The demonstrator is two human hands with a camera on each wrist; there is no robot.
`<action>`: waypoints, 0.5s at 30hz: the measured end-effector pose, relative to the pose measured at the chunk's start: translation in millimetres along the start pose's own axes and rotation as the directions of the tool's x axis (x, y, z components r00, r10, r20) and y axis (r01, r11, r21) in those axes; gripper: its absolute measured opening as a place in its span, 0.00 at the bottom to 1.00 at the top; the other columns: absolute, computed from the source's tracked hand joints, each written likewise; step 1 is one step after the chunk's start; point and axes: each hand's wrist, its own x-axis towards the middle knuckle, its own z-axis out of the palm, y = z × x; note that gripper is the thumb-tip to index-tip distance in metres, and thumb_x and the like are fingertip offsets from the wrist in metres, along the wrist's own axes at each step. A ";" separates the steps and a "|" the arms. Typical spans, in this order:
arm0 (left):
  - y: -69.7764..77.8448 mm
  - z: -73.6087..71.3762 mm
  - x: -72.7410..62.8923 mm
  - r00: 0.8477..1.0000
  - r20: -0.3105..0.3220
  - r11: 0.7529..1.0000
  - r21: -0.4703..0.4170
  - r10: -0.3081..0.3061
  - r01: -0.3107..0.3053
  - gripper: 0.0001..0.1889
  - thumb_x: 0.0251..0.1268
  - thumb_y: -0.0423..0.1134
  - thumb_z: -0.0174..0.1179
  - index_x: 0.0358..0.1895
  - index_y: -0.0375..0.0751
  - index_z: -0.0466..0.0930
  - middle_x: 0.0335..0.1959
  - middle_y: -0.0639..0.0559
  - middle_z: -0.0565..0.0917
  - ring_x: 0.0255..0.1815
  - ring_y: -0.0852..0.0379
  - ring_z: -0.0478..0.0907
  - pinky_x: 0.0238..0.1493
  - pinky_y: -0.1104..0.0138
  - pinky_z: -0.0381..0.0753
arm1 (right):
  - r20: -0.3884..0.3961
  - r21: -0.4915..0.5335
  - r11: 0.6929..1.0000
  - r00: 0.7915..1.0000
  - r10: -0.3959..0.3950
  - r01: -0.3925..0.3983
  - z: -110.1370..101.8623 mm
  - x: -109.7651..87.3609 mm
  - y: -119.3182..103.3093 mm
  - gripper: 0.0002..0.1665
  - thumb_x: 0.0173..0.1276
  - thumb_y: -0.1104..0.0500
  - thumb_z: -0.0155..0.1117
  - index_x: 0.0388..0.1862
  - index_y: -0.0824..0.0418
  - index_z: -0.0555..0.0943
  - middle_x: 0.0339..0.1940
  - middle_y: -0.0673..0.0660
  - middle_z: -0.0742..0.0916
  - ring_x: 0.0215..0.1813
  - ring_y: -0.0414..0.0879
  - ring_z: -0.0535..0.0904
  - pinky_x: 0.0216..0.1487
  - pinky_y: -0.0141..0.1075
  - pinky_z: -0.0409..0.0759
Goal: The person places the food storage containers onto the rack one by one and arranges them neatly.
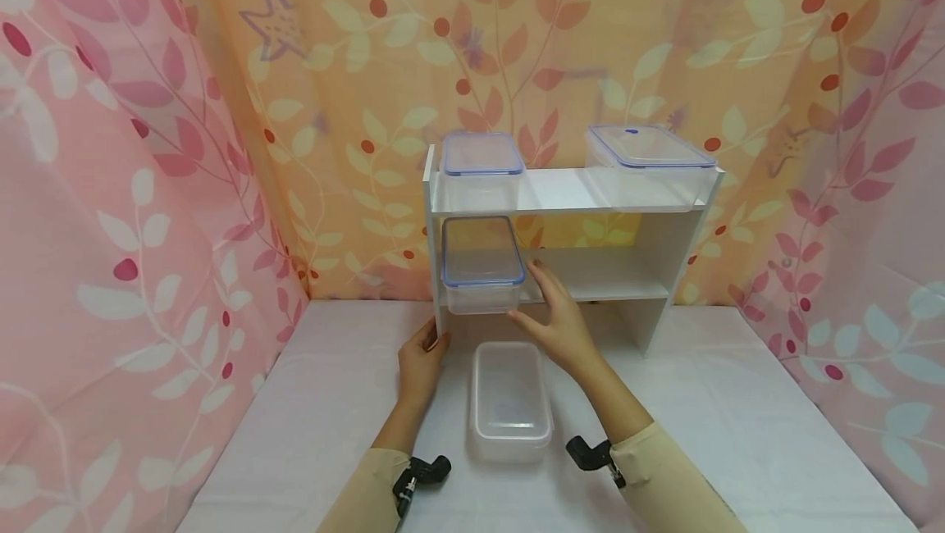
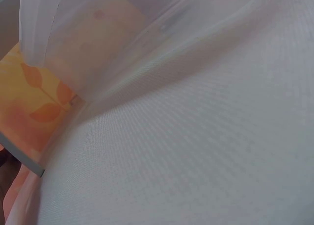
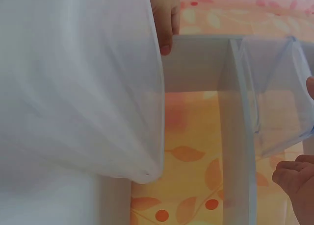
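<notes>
A white two-tier shelf [image 1: 601, 273] stands on the table. My left hand [image 1: 422, 365] grips the lower part of its left side panel; in the right wrist view, that hand [image 3: 167, 16] shows its thumb on the panel's edge. On the middle tier, at the left, sits a clear food container [image 1: 483, 298] with a blue-rimmed lid, its front overhanging the board. Spread around its right side is my right hand [image 1: 563, 328], fingertips close to the lid's edge and thumb low near the front corner. The right wrist view shows the fingers [image 3: 294, 178] beside the container [image 3: 274, 97].
Two more clear containers with blue-rimmed lids stand on the top tier, one at the left [image 1: 483, 156] and a larger one [image 1: 653, 148] at the right. A white-lidded plastic box [image 1: 511, 402] lies on the table between my forearms. Patterned curtains [image 1: 340, 107] enclose the table.
</notes>
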 end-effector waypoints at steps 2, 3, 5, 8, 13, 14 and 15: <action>-0.4 0.2 -0.5 1.000 -0.001 1.000 0.008 -0.008 0.008 0.24 0.68 0.37 0.68 0.67 0.43 0.80 0.61 0.44 0.85 0.60 0.50 0.83 0.46 0.70 0.85 | 0.006 -0.006 1.000 1.000 -0.006 0.006 -2.6 -10.8 -1.8 0.49 0.64 0.53 0.77 0.80 0.57 0.65 0.82 0.61 0.65 0.82 0.58 0.57 0.76 0.58 0.64; -0.5 0.2 -0.8 1.000 -0.002 1.000 0.012 -0.013 0.013 0.24 0.68 0.38 0.68 0.67 0.43 0.81 0.61 0.45 0.85 0.60 0.51 0.83 0.44 0.70 0.86 | 0.009 -0.011 1.000 1.000 -0.009 0.009 -3.9 -17.0 -2.2 0.48 0.65 0.53 0.77 0.80 0.57 0.65 0.82 0.60 0.65 0.82 0.58 0.58 0.76 0.59 0.63; -1.0 0.0 -1.0 1.000 -0.004 0.999 0.024 -0.022 0.022 0.23 0.68 0.40 0.69 0.65 0.45 0.82 0.61 0.46 0.85 0.59 0.52 0.83 0.42 0.69 0.87 | 0.014 -0.022 1.000 1.000 -0.007 0.008 -5.7 -30.0 -1.7 0.46 0.65 0.53 0.76 0.79 0.57 0.67 0.82 0.60 0.66 0.82 0.58 0.58 0.76 0.61 0.62; -2.1 -0.4 -0.8 1.000 -0.008 0.999 0.038 -0.025 0.025 0.22 0.68 0.41 0.69 0.65 0.47 0.83 0.60 0.48 0.85 0.59 0.52 0.84 0.38 0.61 0.89 | 0.022 -0.031 1.000 1.000 0.004 -0.003 -7.7 -48.7 -0.6 0.44 0.66 0.51 0.76 0.78 0.55 0.68 0.82 0.57 0.67 0.81 0.58 0.60 0.75 0.64 0.62; -4.5 -0.6 0.9 1.000 -0.016 0.999 0.037 -0.020 0.020 0.22 0.68 0.39 0.68 0.64 0.48 0.83 0.60 0.47 0.85 0.58 0.51 0.84 0.35 0.55 0.89 | 0.034 -0.016 1.000 0.999 0.020 -0.020 -9.6 -73.4 4.6 0.43 0.66 0.51 0.75 0.78 0.48 0.69 0.82 0.52 0.66 0.81 0.57 0.61 0.74 0.64 0.64; -4.6 -0.7 1.2 1.000 -0.016 0.999 0.039 -0.018 0.018 0.21 0.68 0.39 0.68 0.64 0.48 0.83 0.60 0.47 0.86 0.58 0.51 0.84 0.35 0.56 0.89 | 0.034 -0.016 1.000 0.999 0.022 -0.021 -9.8 -77.8 6.2 0.43 0.66 0.51 0.76 0.78 0.48 0.69 0.82 0.51 0.66 0.81 0.57 0.61 0.73 0.65 0.64; -4.4 -0.8 1.2 1.000 -0.017 0.999 0.041 -0.018 0.019 0.21 0.68 0.38 0.68 0.64 0.48 0.83 0.60 0.47 0.86 0.58 0.51 0.84 0.35 0.58 0.89 | 0.035 -0.015 1.000 0.999 0.024 -0.023 -10.1 -82.2 7.1 0.43 0.66 0.52 0.76 0.77 0.48 0.69 0.82 0.50 0.66 0.81 0.57 0.62 0.73 0.65 0.64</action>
